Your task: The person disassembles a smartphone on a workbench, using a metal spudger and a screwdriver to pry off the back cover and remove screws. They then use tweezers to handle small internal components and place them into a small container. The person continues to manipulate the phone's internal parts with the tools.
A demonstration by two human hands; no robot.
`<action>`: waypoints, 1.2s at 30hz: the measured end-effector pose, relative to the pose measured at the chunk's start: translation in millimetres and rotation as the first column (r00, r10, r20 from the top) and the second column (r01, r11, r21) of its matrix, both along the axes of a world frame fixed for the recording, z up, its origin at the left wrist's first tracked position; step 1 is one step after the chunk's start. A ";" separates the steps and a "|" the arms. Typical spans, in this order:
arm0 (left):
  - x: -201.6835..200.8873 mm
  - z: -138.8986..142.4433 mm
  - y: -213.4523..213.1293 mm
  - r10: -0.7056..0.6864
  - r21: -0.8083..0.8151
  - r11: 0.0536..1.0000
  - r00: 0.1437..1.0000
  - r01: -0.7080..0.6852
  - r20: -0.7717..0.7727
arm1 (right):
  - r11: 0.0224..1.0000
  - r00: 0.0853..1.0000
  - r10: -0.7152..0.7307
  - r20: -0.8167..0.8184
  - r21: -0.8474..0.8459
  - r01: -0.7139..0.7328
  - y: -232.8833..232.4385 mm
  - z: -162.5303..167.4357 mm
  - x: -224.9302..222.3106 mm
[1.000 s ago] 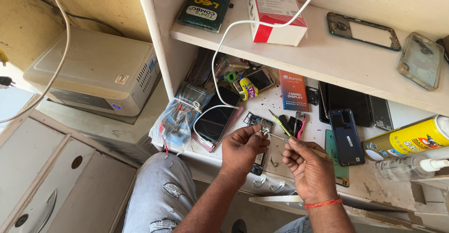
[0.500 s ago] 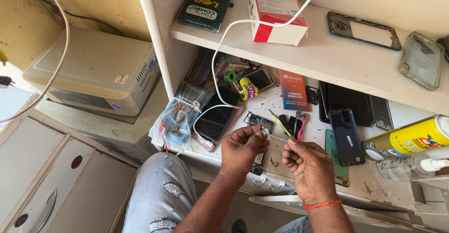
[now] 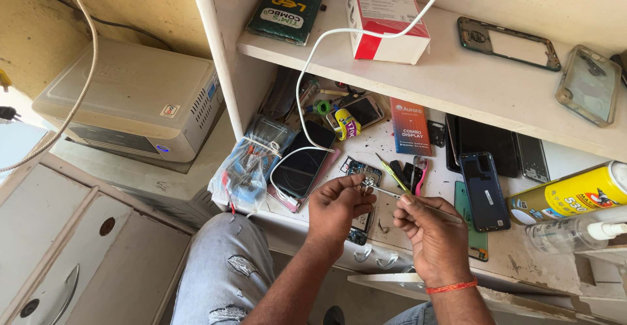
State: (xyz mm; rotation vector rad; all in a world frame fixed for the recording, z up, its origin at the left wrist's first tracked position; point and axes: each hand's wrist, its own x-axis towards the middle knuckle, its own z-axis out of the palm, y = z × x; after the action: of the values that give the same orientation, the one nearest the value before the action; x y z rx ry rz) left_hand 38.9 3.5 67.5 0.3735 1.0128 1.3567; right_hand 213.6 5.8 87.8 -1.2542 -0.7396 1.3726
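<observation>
My left hand (image 3: 337, 208) pinches a small metal phone part (image 3: 370, 183) above an opened phone body (image 3: 358, 202) lying on the white bench. My right hand (image 3: 428, 228), with an orange thread on its wrist, grips metal tweezers (image 3: 392, 193) whose tips meet that small part. Both hands hover near the bench's front edge, over my knees in torn grey jeans.
A black phone (image 3: 302, 166) with a white cable (image 3: 312, 83), a bag of parts (image 3: 247, 167), a blue phone (image 3: 484, 190), a yellow spray can (image 3: 569, 193) and a clear bottle (image 3: 571, 232) crowd the bench. The shelf (image 3: 457, 80) above carries boxes and phone frames. A grey power unit (image 3: 130, 100) stands at left.
My hands stay in the same spot; the tweezers' tips have shifted slightly toward the part in my left fingers. Nothing else moved.
</observation>
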 end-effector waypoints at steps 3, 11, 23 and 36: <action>-2.4 2.5 0.6 -0.001 0.000 1.000 0.999 0.001 0.033 | 0.998 1.000 0.019 0.013 0.060 -0.020 -1.3 -2.3 1.1; -3.8 6.7 1.1 0.003 0.018 1.000 0.999 -0.004 0.049 | 0.985 0.998 0.054 0.018 0.164 -0.056 -3.4 -8.0 2.4; -3.3 6.4 1.5 0.019 0.029 0.999 0.971 -0.026 0.237 | 0.946 0.986 0.070 0.151 0.305 -0.114 -9.7 -4.8 -0.8; -10.6 8.3 -1.4 -0.018 0.081 0.996 0.843 -0.030 0.537 | 0.829 0.842 -0.038 0.538 0.487 -0.274 -25.0 13.7 -12.3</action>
State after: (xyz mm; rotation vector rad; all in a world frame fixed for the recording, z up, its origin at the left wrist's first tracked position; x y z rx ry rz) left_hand 28.3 2.1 75.8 0.0377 0.4846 1.4040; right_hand 201.3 -19.1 101.5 -1.1196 -1.5120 0.7925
